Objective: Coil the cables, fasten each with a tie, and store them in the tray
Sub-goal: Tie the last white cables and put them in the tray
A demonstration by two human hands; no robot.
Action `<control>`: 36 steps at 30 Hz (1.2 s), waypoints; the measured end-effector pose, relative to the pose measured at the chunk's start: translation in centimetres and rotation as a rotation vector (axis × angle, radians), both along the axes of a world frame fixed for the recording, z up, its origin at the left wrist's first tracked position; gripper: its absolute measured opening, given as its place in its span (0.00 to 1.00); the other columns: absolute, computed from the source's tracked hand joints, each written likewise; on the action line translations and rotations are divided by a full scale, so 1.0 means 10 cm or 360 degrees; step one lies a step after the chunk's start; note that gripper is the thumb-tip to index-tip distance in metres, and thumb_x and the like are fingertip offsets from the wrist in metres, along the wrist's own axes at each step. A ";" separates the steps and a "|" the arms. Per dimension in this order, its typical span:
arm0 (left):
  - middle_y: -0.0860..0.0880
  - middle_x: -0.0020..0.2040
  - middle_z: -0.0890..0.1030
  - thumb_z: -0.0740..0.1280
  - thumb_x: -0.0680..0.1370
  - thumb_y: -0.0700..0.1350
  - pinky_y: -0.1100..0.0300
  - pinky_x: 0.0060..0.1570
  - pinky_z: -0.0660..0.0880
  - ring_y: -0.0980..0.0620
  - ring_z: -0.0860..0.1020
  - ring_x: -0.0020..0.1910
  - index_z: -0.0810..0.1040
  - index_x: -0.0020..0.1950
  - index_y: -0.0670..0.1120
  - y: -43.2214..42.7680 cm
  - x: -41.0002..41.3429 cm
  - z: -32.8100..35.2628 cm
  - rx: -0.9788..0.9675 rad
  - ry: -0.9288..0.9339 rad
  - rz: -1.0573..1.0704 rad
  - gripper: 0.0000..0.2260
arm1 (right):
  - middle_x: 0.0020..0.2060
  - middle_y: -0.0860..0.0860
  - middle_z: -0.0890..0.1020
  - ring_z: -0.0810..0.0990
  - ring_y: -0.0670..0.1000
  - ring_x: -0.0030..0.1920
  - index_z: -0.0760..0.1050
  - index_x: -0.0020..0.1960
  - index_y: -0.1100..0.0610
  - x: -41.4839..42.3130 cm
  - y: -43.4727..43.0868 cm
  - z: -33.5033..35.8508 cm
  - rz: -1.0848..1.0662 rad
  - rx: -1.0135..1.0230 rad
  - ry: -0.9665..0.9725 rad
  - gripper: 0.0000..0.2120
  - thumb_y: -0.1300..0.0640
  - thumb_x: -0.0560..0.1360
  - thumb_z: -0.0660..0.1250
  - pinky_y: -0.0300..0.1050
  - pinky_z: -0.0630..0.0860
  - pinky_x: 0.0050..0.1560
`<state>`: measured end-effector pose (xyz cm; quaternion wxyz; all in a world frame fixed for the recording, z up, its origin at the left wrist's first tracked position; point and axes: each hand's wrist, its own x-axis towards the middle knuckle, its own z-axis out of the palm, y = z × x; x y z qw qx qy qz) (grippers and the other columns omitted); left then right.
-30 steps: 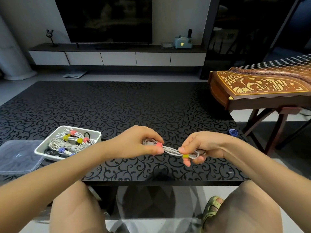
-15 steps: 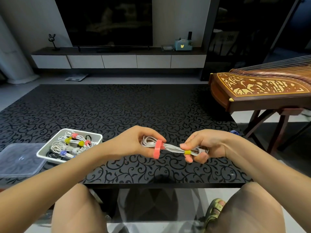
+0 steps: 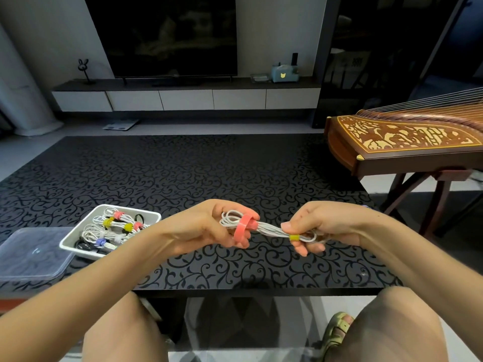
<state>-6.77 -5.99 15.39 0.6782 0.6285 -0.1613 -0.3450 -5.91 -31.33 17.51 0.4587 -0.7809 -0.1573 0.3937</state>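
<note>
A coiled white cable (image 3: 269, 228) is held above the black patterned table (image 3: 183, 173) between both hands. My left hand (image 3: 209, 226) pinches a pink tie (image 3: 241, 228) looped loosely round the coil's left end. My right hand (image 3: 321, 226) grips the coil's right end, where a yellow tie (image 3: 294, 237) is wrapped tight. The white tray (image 3: 75, 248) sits at the left on the table and holds several tied white cables with pink, yellow and purple ties.
A clear plastic lid (image 3: 31, 254) lies left of the tray at the table's edge. A wooden zither on a stand (image 3: 402, 142) is at the right. A small purple item (image 3: 366, 206) peeks out behind my right wrist. My knees are under the table's front edge.
The pink tie has been drawn out from between my left fingers into an open loop round the coil. Both hands have risen slightly.
</note>
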 end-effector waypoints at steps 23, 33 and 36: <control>0.42 0.32 0.80 0.70 0.64 0.35 0.52 0.41 0.80 0.47 0.81 0.32 0.84 0.37 0.40 -0.35 -0.14 0.13 0.0020 0.0204 0.0647 0.05 | 0.30 0.55 0.80 0.67 0.45 0.23 0.76 0.28 0.56 -0.13 0.04 0.26 -0.0150 -0.0111 -0.0267 0.20 0.53 0.78 0.64 0.37 0.63 0.29; 0.43 0.31 0.81 0.65 0.64 0.25 0.60 0.30 0.78 0.48 0.80 0.30 0.83 0.31 0.41 -0.37 -0.15 0.12 0.0069 -0.0137 0.0801 0.13 | 0.28 0.54 0.78 0.65 0.45 0.20 0.74 0.29 0.59 -0.08 -0.01 0.21 -0.0185 0.0064 0.0052 0.19 0.55 0.78 0.62 0.35 0.60 0.25; 0.44 0.32 0.81 0.70 0.60 0.32 0.58 0.32 0.79 0.42 0.75 0.36 0.84 0.32 0.43 -0.34 -0.16 0.10 -0.0029 -0.0271 0.0759 0.08 | 0.27 0.54 0.77 0.65 0.44 0.19 0.75 0.27 0.58 -0.05 -0.02 0.20 -0.0221 0.0183 0.0272 0.18 0.54 0.73 0.64 0.35 0.61 0.24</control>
